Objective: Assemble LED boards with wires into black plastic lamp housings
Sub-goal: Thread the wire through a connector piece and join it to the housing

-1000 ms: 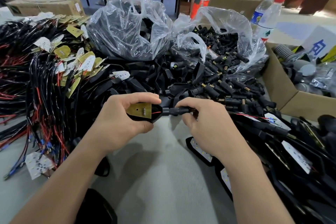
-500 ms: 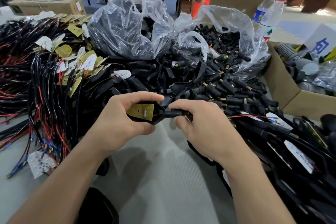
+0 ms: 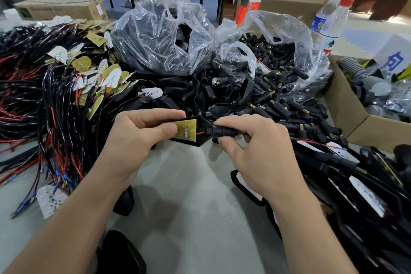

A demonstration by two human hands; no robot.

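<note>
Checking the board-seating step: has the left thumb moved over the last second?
Yes. The left thumb moved up-frame toward the loose white board on the pile, from under the black housing onto the gold LED board.

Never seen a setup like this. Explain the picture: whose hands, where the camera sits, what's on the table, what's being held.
There is no machine here. A person works with bare hands, and the one camera sits on their head, looking forward and down.

The left hand grips a black lamp housing with a yellowish LED board lying in it, thumb on the board. The right hand pinches a black socket piece at the housing's narrow end. A red wire shows between them.

On the grey table a heap of wired boards lies at left. Two clear bags of black parts stand behind. What look like finished lamps lie at right, beside a cardboard box and two bottles.
</note>
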